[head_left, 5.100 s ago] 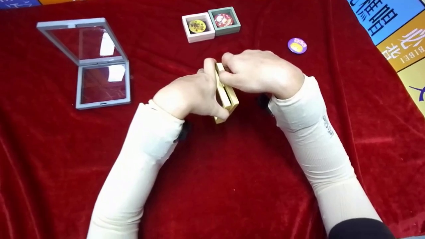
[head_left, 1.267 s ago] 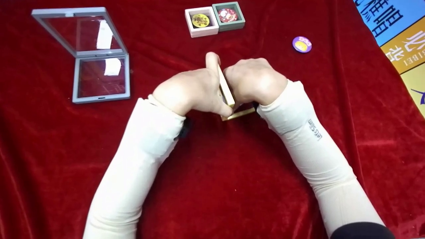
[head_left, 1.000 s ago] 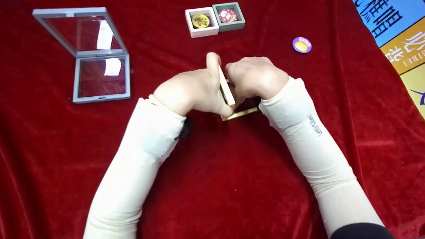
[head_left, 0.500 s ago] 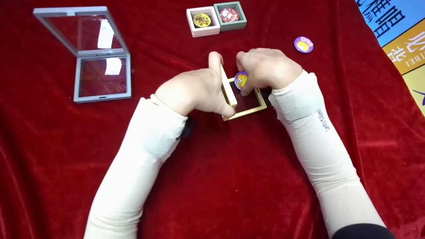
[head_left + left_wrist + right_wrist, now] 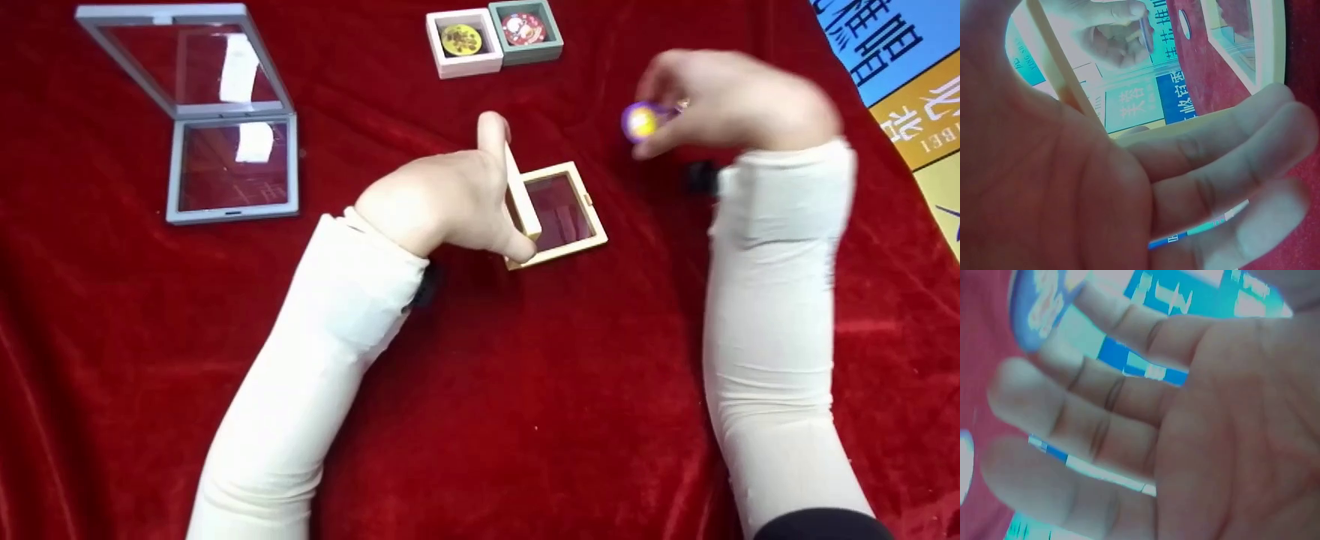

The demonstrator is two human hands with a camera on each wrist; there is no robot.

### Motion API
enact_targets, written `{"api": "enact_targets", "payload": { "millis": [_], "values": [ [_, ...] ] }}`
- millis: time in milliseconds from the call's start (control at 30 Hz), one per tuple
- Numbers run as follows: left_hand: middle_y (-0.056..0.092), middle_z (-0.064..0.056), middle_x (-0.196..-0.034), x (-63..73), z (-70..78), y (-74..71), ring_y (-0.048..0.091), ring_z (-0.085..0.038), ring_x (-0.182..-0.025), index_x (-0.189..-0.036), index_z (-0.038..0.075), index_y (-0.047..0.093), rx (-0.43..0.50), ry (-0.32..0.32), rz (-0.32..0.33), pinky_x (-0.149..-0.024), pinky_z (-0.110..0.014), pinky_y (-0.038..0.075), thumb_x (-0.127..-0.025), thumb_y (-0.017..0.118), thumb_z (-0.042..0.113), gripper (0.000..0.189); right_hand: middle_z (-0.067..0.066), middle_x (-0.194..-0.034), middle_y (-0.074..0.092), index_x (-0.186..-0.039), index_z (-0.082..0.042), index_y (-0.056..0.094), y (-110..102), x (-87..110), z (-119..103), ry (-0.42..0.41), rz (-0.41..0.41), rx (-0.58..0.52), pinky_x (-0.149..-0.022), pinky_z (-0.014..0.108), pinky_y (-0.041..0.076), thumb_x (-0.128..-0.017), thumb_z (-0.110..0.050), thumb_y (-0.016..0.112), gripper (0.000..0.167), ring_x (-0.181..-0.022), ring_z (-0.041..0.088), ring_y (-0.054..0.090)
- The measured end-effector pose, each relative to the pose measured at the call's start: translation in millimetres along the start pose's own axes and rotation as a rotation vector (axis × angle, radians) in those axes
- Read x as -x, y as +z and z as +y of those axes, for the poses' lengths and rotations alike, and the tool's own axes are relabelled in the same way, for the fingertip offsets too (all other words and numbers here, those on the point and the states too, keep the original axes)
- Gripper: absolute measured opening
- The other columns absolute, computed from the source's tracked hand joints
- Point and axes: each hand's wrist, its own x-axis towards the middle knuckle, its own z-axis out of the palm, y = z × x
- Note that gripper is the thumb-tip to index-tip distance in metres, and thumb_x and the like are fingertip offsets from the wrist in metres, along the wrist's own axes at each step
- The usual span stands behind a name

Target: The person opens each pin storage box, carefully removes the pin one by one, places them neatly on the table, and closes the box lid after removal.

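Left hand [image 5: 442,199], centre of head view: grip closed on the yellow frame [image 5: 568,252], thumb at the near end of its raised half, finger at the far end. Frame stands open; lower half lies flat on the red cloth [image 5: 525,412] covering the surface, clear film showing in it. Left wrist view: more fingers lie extended along the outside of the raised half.

Right hand [image 5: 739,101], upper right, motion-blurred: grip pinches a purple badge [image 5: 640,121] with a yellow middle at the fingertips. Badge is up and to the right of the yellow frame, apart from it. Right wrist view: badge at upper left, lower fingers loosely extended.

Upper left: grey frame [image 5: 293,165], open, one half flat, the other tilted up. Top centre: white box [image 5: 471,67] holding a yellow badge [image 5: 461,40], touching a green box [image 5: 534,54] holding a red badge [image 5: 523,28]. Right edge: printed sheet [image 5: 922,82], blue, orange and pale yellow. White sleeves [image 5: 322,352] on both forearms.
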Motion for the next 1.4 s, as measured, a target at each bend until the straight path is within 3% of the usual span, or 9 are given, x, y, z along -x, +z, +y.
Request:
{"api": "enact_targets", "payload": {
  "millis": [100,267,433,567,833,1033,1400],
  "values": [
    [0.061,-0.004,-0.082,-0.7,0.4,-0.3,0.061,-0.02,-0.079,-0.12,0.013,0.012,-0.005,-0.008,-0.007,-0.083,-0.031,0.048,-0.065,0.074,0.048,0.09,0.005,-0.104,0.054,-0.123,-0.008,0.048,-6,3.6,29,0.079,0.006,-0.075,-0.065,0.029,0.041,-0.078,-0.037,0.075,0.06,-0.079,0.016,0.052],
    [0.061,-0.005,-0.083,-0.9,0.5,-0.4,0.061,-0.02,-0.08,-0.119,0.013,0.012,-0.002,-0.008,-0.023,-0.084,-0.031,0.047,-0.067,0.074,0.048,0.089,-0.014,-0.086,0.055,-0.112,-0.015,0.047,-10,10.0,65,0.181,-0.02,-0.265,-0.053,0.026,0.048,-0.078,-0.031,0.077,0.048,-0.058,0.007,0.057],
    [0.061,-0.004,-0.083,-2.1,-0.7,-0.5,0.061,-0.02,-0.08,-0.119,0.014,0.011,-0.007,-0.013,-0.028,-0.083,-0.03,0.047,-0.067,0.074,0.049,0.089,-0.023,-0.073,0.056,-0.109,-0.019,0.048,-11,15.7,84,0.262,0.006,-0.264,-0.056,0.023,0.044,-0.077,-0.036,0.077,0.047,-0.063,0.003,0.054],
    [0.06,-0.004,-0.083,-4.9,-1.5,-0.2,0.06,-0.02,-0.08,-0.12,0.013,0.01,-0.018,-0.011,-0.034,-0.082,-0.03,0.047,-0.067,0.073,0.05,0.091,-0.023,-0.069,0.054,-0.112,-0.014,0.049,-9,13.6,88,0.299,0.021,-0.227,-0.056,0.026,0.043,-0.077,-0.038,0.077,0.051,-0.062,0.004,0.053],
    [0.061,-0.003,-0.085,-5.2,-2.7,0.8,0.061,-0.019,-0.079,-0.12,0.015,0.009,-0.014,-0.015,-0.044,-0.08,-0.03,0.047,-0.066,0.073,0.051,0.091,-0.021,-0.068,0.055,-0.117,-0.008,0.049,0,-3.9,86,0.288,-0.018,-0.193,-0.056,0.028,0.043,-0.076,-0.041,0.077,0.06,-0.065,0.006,0.05],
    [0.062,-0.003,-0.082,-6.9,-3.8,2.5,0.061,-0.019,-0.076,-0.119,0.014,0.01,-0.033,-0.007,-0.032,-0.079,-0.029,0.047,-0.065,0.072,0.051,0.089,-0.018,-0.066,0.056,-0.119,-0.007,0.045,4,-11.8,89,0.312,-0.072,-0.23,-0.053,0.029,0.046,-0.076,-0.041,0.076,0.063,-0.057,0.01,0.053],
    [0.063,-0.003,-0.089,-3.9,-3.3,1.7,0.061,-0.02,-0.083,-0.12,0.014,0.01,-0.027,0.007,-0.024,-0.08,-0.031,0.047,-0.067,0.073,0.048,0.089,-0.014,-0.069,0.055,-0.125,-0.001,0.04,18,-25.8,96,0.313,-0.149,-0.265,-0.056,0.025,0.048,-0.078,-0.034,0.076,0.068,-0.058,0.008,0.056]
  ]
}}
